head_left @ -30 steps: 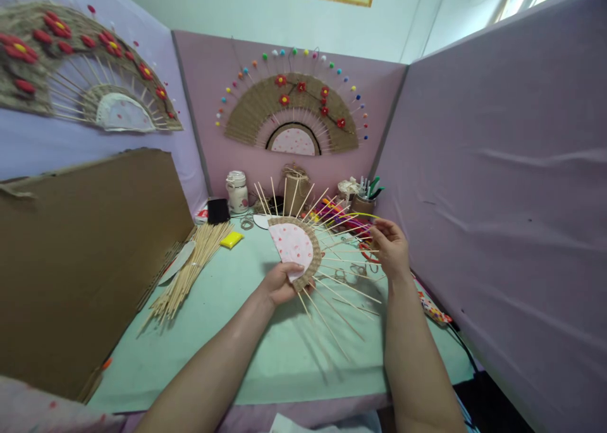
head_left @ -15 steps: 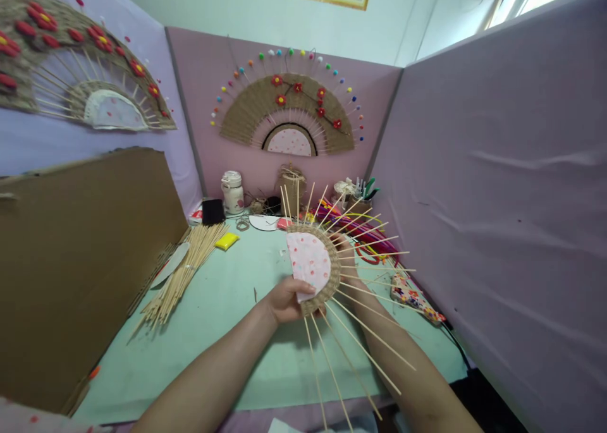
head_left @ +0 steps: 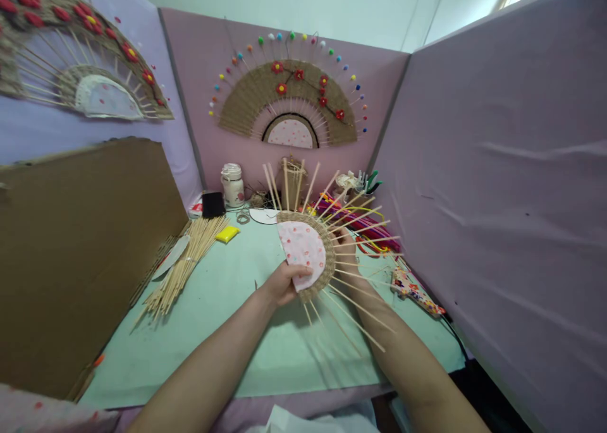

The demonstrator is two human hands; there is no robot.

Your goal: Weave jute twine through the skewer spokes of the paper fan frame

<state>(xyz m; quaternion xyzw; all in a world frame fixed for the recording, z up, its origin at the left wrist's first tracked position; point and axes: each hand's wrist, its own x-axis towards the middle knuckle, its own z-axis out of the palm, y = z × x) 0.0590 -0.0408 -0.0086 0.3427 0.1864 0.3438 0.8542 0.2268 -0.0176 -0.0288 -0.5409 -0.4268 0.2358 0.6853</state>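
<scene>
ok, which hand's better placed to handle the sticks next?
Right, probably. The right hand sits behind the sticks, beside the woven rim, fingertips partly hidden. The left hand grips the lower end of the dotted panel, thumb on its face, so seems busy supporting.

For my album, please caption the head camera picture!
Left hand holds a half-round fan; right hand is behind its sticks.

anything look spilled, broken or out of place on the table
Nothing looks spilled or clearly broken. Only a small dark scrap stands out, lying alone on the green tablecloth near the left hand, apart from the other supplies.
</scene>
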